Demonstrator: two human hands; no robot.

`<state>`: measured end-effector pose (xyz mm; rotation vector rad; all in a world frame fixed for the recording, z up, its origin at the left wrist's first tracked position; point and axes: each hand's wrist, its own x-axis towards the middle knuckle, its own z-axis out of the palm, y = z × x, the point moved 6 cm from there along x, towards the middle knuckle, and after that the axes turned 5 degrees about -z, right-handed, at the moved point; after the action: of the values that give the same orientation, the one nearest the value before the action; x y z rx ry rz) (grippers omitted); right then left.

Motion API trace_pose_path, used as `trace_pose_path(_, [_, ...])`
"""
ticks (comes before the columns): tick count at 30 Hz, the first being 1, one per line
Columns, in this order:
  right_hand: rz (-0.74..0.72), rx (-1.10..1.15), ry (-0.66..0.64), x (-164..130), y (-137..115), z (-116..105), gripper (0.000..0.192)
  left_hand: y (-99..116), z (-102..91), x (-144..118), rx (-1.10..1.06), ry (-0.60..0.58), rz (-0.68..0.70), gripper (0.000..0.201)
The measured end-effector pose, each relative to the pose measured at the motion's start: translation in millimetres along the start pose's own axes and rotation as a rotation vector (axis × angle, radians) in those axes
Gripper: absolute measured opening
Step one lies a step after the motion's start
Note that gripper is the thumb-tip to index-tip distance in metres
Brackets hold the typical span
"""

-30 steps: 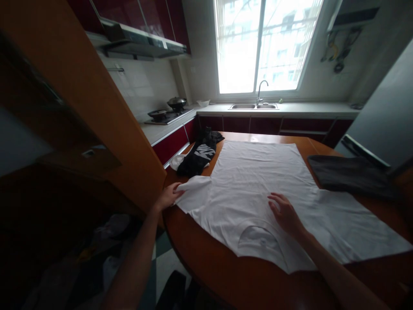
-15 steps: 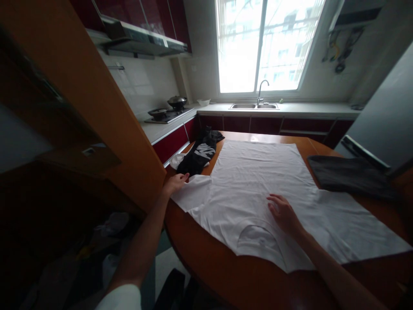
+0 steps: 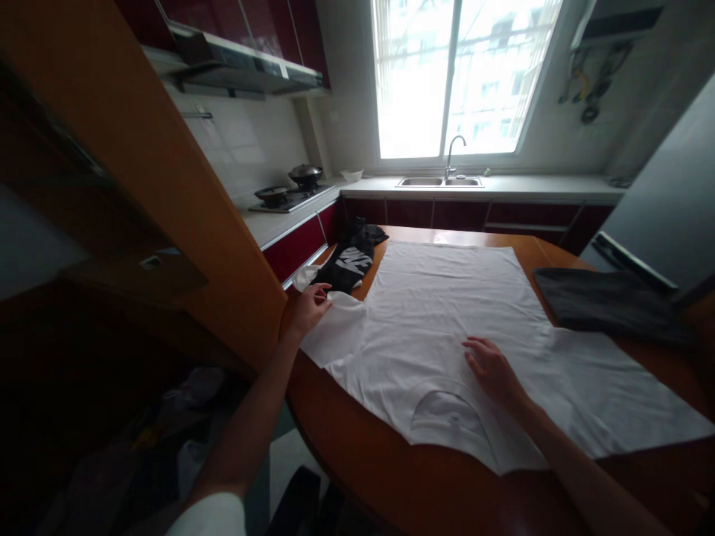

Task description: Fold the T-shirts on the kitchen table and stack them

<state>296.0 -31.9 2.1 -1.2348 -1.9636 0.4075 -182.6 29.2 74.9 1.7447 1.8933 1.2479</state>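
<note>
The left hand (image 3: 310,305) is pinching the far corner of the left sleeve (image 3: 335,331) of a white cotton T-shirt (image 3: 441,320), its fingers closed on the fabric and raising that corner slightly off the surface. The right hand (image 3: 492,372) is lying flat with fingers spread and open on the chest of the same shirt, just beyond the collar (image 3: 447,417), pressing the cloth down without gripping anything. The two hands are sitting well apart, one at the sleeve edge and one near the middle.

The shirt is lying spread out, collar toward the person, on a round reddish-brown wooden table (image 3: 391,476), covering most of its top, with the right sleeve stretching toward the table's right edge. Just beyond the left hand, a crumpled black garment with white lettering (image 3: 349,264) is resting at the table's left edge. To the right, a folded dark grey cloth (image 3: 603,305) is lying beside the shirt. Farther back, a steel sink with a curved tap (image 3: 441,179) is standing under a bright window (image 3: 452,74), and a gas hob with dark pans (image 3: 284,195) is occupying the counter at left.
</note>
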Motion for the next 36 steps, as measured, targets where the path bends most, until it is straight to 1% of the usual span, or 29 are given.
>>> trace_pose_path(3, [0.005,0.001,0.000,0,0,0,0.028,10,-5.9,2,0.092,0.129,0.078,0.033])
trace_pose_path(6, [0.007,-0.009,-0.005,-1,1,1,0.029,14,-3.5,-5,0.280,0.246,0.060,0.036])
trace_pose_path(7, [0.009,-0.015,-0.010,-1,1,2,0.029,17,0.7,-9,0.330,0.258,0.057,0.039])
trace_pose_path(8, [0.011,-0.021,-0.017,-2,1,2,0.029,22,7.4,-15,0.361,0.241,0.069,0.042])
trace_pose_path(9, [0.012,-0.027,-0.025,-2,0,3,0.029,29,17.0,-22,0.372,0.191,0.095,0.044])
trace_pose_path(10, [0.011,-0.035,-0.031,-2,-1,3,0.030,37,28.9,-30,0.362,0.112,0.129,0.044])
trace_pose_path(14, [-0.033,-0.095,-0.051,0,-10,-1,0.034,72,86.0,-73,0.260,-0.328,0.304,0.040])
trace_pose_path(15, [-0.053,-0.115,-0.058,1,-14,-3,0.035,78,97.5,-85,0.252,-0.409,0.347,0.043])
trace_pose_path(17, [-0.099,-0.160,-0.091,-2,-19,-6,0.036,86,114.9,-106,0.276,-0.521,0.412,0.054])
trace_pose_path(20, [-0.150,-0.251,-0.181,-18,-22,-9,0.041,86,128.4,-130,0.378,-0.643,0.467,0.061])
trace_pose_path(22, [-0.157,-0.310,-0.262,-34,-23,-8,0.051,82,129.9,-140,0.448,-0.699,0.497,0.061])
trace_pose_path(25, [-0.140,-0.350,-0.353,-54,-27,-6,0.058,77,126.6,-147,0.505,-0.727,0.539,0.063])
trace_pose_path(27, [-0.124,-0.346,-0.365,-57,-30,-10,0.058,78,125.2,-147,0.502,-0.725,0.566,0.064])
trace_pose_path(29, [-0.086,-0.345,-0.321,-51,-26,-23,0.054,87,125.9,-143,0.473,-0.701,0.579,0.065])
trace_pose_path(31, [0.005,-0.376,-0.218,-40,-7,-47,0.050,102,130.1,-136,0.429,-0.683,0.580,0.066])
trace_pose_path(34, [0.238,-0.486,-0.008,-34,46,-96,0.049,135,146.0,-129,0.355,-0.721,0.596,0.066])
trace_pose_path(36, [0.394,-0.554,0.093,-44,83,-125,0.051,157,162.4,-126,0.298,-0.768,0.621,0.064])
